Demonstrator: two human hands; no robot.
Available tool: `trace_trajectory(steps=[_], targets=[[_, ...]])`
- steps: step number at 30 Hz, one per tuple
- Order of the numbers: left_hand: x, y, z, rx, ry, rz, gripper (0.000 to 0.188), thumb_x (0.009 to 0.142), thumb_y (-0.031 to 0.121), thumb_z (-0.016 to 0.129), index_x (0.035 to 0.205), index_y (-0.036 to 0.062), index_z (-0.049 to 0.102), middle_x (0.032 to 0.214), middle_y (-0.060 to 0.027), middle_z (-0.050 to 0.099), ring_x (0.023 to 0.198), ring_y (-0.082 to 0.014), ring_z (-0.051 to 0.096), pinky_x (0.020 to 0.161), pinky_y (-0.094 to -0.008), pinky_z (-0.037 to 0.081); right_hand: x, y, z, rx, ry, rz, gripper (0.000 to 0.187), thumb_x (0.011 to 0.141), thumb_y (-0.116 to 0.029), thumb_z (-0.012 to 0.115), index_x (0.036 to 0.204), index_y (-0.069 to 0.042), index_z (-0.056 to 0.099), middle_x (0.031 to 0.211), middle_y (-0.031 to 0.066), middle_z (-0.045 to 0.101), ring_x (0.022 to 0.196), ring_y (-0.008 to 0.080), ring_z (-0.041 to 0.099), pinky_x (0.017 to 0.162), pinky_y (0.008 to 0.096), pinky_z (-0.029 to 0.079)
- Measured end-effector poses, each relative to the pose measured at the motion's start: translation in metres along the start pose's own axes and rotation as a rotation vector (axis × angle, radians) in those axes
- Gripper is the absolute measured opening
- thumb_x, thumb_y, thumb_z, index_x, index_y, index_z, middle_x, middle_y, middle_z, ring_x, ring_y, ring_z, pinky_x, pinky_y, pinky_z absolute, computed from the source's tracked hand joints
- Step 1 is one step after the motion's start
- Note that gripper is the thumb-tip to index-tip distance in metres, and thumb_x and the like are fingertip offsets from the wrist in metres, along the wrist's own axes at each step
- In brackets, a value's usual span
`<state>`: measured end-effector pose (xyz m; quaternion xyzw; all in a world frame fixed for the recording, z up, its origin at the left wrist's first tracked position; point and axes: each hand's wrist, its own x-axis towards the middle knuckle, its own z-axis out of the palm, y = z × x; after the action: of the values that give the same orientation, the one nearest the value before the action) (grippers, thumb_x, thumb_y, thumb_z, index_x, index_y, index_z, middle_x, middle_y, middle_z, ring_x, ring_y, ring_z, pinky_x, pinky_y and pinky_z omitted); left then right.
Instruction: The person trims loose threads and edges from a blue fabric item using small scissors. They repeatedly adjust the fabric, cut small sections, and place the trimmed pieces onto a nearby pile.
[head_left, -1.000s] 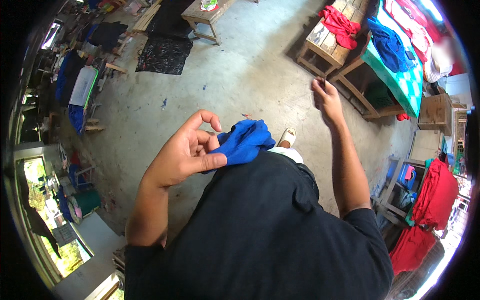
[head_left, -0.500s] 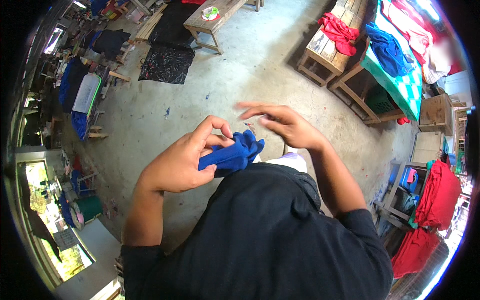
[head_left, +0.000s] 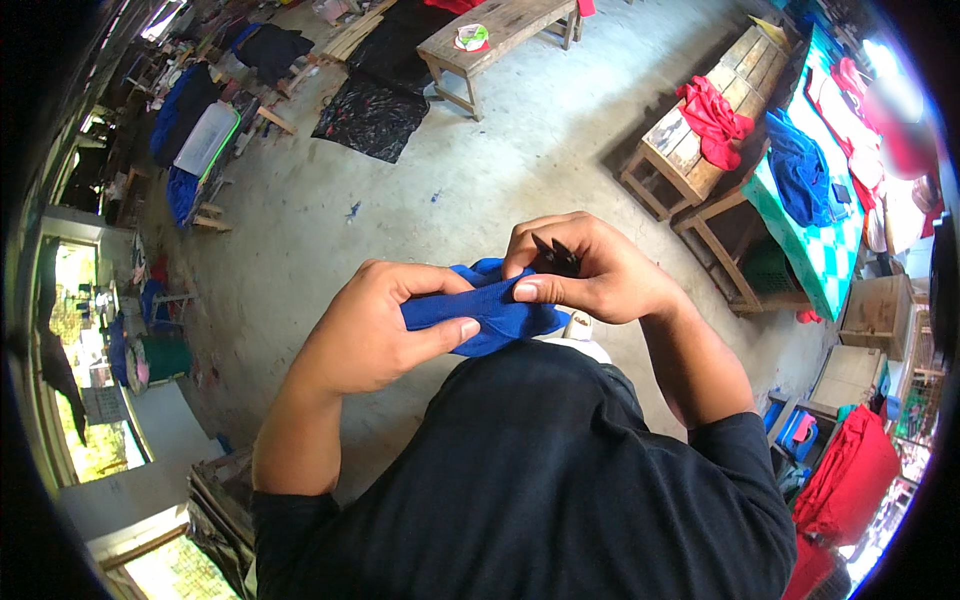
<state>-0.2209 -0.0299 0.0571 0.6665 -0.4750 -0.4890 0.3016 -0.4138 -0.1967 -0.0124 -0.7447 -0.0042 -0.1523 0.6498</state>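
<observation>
A piece of blue cloth (head_left: 455, 310) with a ribbed band along its edge is stretched between my two hands, in front of my black shirt. My left hand (head_left: 365, 325) pinches its left end, thumb below and fingers behind. The band's right part is caught between thumb and forefinger of my right hand (head_left: 605, 275). Dark pointed blades, which look like small thread snips (head_left: 557, 256), stick out from that same hand; their handles are hidden in the palm. Loose folds of the cloth hang under the band.
At the right, a low wooden bench (head_left: 665, 150) bears red cloth (head_left: 716, 122), beside a table with a green-and-white checked cover (head_left: 825, 260) and blue garments (head_left: 800, 170). A black plastic sheet (head_left: 370, 115) lies on the concrete floor near another wooden bench (head_left: 505, 35). Red garments (head_left: 850, 475) hang lower right.
My right hand has come down and taken hold of the cloth's right side; the dark blades now show in it. The band is now drawn out straight. My view has shifted slightly.
</observation>
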Motion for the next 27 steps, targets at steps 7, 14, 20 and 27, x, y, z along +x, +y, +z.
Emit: trace_trajectory(steps=[7, 14, 20, 27], targets=[[-0.006, 0.037, 0.038, 0.141, 0.107, 0.092, 0.018, 0.082, 0.012, 0.077, 0.095, -0.0004, 0.073, 0.072, 0.0004, 0.064, 0.067, -0.0048, 0.057, 0.063, -0.0237, 0.045, -0.022, -0.012, -0.032, -0.054, -0.04, -0.044, 0.023, 0.088, -0.017, 0.078, 0.1, 0.001, 0.068, 0.091, 0.0093, 0.069, 0.09, 0.0186, 0.063, 0.082, 0.0335, 0.049], [0.001, 0.05, 0.073, 0.436, 0.505, 0.366, 0.009, 0.08, -0.004, 0.07, 0.082, -0.0005, 0.061, 0.086, -0.0101, 0.07, 0.073, -0.0133, 0.063, 0.065, -0.0269, 0.047, -0.036, -0.024, -0.045, -0.267, 0.008, -0.281, 0.023, 0.075, -0.001, 0.078, 0.095, 0.0, 0.068, 0.086, 0.012, 0.065, 0.082, 0.0297, 0.066, 0.071, 0.0361, 0.051], [0.009, 0.03, 0.106, 0.297, 0.578, 0.428, 0.021, 0.076, -0.015, 0.054, 0.085, 0.0031, 0.051, 0.102, -0.0152, 0.065, 0.077, -0.0237, 0.061, 0.074, -0.0294, 0.049, -0.049, -0.009, -0.037, -0.491, 0.341, -0.549, 0.03, 0.064, 0.005, 0.074, 0.091, -0.006, 0.07, 0.077, 0.0079, 0.059, 0.065, 0.0243, 0.063, 0.056, 0.0341, 0.049], [-0.008, 0.066, 0.128, -0.587, 0.371, 0.208, 0.041, 0.086, -0.006, 0.062, 0.124, 0.0016, 0.049, 0.107, -0.0081, 0.058, 0.1, -0.0112, 0.055, 0.092, -0.0283, 0.044, -0.063, -0.009, -0.033, -0.466, 0.464, -0.705, 0.025, 0.064, 0.003, 0.075, 0.088, -0.004, 0.071, 0.074, 0.0069, 0.061, 0.062, 0.0202, 0.062, 0.052, 0.0326, 0.047]])
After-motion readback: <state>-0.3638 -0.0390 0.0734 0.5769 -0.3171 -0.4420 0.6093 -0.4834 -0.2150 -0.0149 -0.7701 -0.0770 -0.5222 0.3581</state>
